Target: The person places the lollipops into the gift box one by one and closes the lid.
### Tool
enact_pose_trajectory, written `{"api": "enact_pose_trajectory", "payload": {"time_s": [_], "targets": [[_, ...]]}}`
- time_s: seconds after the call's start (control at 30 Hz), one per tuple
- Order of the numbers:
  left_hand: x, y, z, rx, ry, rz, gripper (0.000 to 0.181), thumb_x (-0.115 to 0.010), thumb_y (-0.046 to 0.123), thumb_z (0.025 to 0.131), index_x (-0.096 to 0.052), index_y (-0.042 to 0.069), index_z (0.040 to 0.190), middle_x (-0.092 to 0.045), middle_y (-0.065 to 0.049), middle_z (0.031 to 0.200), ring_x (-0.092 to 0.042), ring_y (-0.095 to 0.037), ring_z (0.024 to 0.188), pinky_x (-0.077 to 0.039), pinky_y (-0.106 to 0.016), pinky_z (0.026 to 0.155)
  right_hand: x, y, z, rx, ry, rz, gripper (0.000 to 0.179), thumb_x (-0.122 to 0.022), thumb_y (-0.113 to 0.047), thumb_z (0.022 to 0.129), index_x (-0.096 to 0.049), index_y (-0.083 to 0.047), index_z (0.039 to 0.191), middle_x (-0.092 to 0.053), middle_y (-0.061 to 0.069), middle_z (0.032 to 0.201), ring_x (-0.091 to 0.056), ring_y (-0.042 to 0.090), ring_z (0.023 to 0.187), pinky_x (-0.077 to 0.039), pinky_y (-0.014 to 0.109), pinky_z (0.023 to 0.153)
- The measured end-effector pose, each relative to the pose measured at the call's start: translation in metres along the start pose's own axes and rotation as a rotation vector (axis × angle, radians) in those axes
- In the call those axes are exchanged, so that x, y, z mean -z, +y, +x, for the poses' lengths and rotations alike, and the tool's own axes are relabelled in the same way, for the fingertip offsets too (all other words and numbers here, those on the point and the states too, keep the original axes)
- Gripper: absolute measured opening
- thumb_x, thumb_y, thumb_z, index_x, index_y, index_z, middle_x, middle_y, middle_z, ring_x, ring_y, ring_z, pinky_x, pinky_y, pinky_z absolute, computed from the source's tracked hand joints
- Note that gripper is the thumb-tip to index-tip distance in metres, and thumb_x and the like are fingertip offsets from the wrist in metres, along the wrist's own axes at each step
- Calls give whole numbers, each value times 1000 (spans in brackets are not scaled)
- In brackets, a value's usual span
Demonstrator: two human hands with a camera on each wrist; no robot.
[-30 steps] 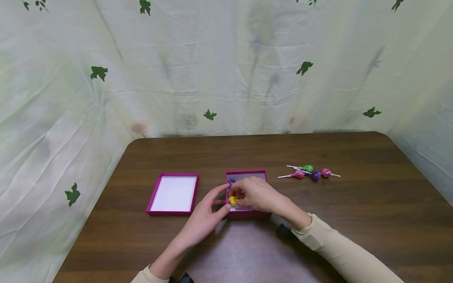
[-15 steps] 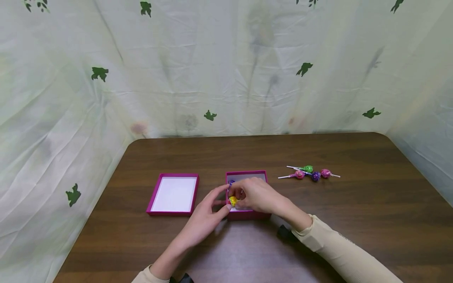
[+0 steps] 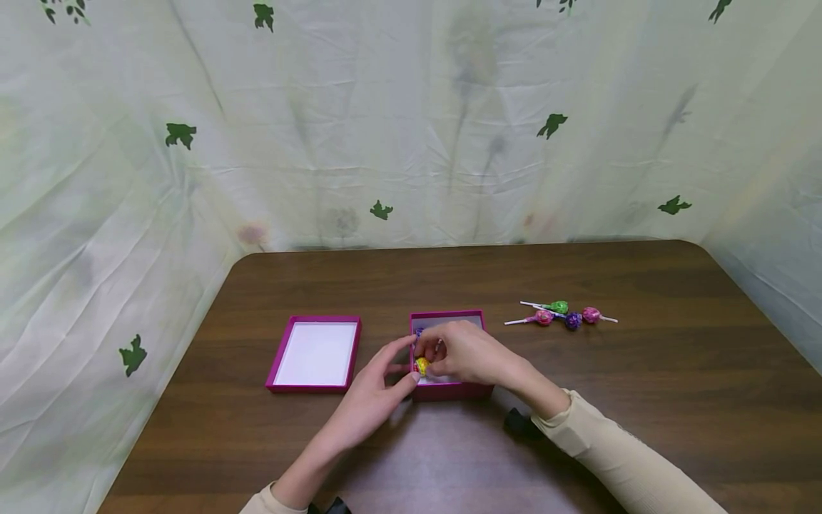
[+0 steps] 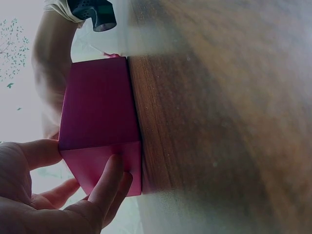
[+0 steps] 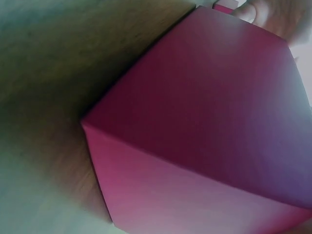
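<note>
1. The left hand [image 3: 374, 391] is resting against the magenta box [image 3: 452, 392], its fingers spread along the outer side wall and its thumb meeting the near corner.
2. The right hand [image 3: 464, 354] is reaching into the box with bent fingers; its thumb is lying against the yellow-wrapped candy [image 3: 421, 366] — whether the fingers are pinching it cannot be told, and the right wrist view is showing only box walls.
3. The yellow candy is sitting inside the box, between the two hands' fingertips. It is probably light, with a hard core and a slick, crinkly wrapper; the round head would suit a thumb-and-finger pinch, and any stick is staying hidden.
4. The box is appearing stiff but light, likely sliding if nudged; its side walls, where the left fingers are bearing, would offer the soundest hold.
5. Contents: a purple wrapper [image 3: 419, 332] is showing inside, just beyond the right fingers; the rest is being hidden by the hand.
6. The lid [image 3: 320, 353] is lying left of the left fingers, its white inside facing up — nothing is resting in it.
</note>
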State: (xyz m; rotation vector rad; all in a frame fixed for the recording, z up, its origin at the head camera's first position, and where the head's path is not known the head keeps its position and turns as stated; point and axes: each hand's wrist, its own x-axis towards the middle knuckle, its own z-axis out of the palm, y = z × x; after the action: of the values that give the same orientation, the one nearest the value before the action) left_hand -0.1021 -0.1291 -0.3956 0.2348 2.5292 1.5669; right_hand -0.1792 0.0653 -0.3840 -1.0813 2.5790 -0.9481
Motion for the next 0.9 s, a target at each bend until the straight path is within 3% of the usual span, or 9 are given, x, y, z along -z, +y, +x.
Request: {"api": "enact_pose_trajectory", "payload": {"time_s": [0.2, 0.5, 0.67, 0.9], "targets": [[0, 0, 1, -9, 1, -4, 54, -65, 24, 95, -46, 32, 144, -46, 4, 143, -60, -19, 115, -51, -38, 81, 3, 2, -1, 0, 19, 136, 18, -77, -8, 82, -73, -16, 97, -69, -11, 89, -62, 8, 82, -51, 28, 71], [0, -1, 2, 13, -11, 1, 53, -64, 25, 95, -46, 28, 146, -45, -1, 145, -59, -24, 117, -52, -40, 83, 17, 5, -7, 17, 188, 304, 16, -76, -11, 86, -73, -11, 102, -69, -4, 96, -63, 10, 85, -54, 37, 74], [-1, 0, 3, 32, -15, 8, 55, -64, 26, 96, -45, 26, 147, -44, -1, 146, -58, -26, 118, -51, -43, 85, 34, 3, -18, 27, 247, 293, 17, -74, -13, 89, -72, -16, 106, -70, 3, 103, -63, 12, 88, -54, 41, 78], [-1, 0, 3, 36, -13, 9, 55, -64, 26, 96, -45, 28, 147, -44, -1, 146, -57, -26, 118, -51, -43, 86, 61, 10, -39, -9, 253, 225, 22, -74, -16, 89, -71, -15, 111, -68, -4, 103, -62, 13, 88, -53, 38, 79]]}}
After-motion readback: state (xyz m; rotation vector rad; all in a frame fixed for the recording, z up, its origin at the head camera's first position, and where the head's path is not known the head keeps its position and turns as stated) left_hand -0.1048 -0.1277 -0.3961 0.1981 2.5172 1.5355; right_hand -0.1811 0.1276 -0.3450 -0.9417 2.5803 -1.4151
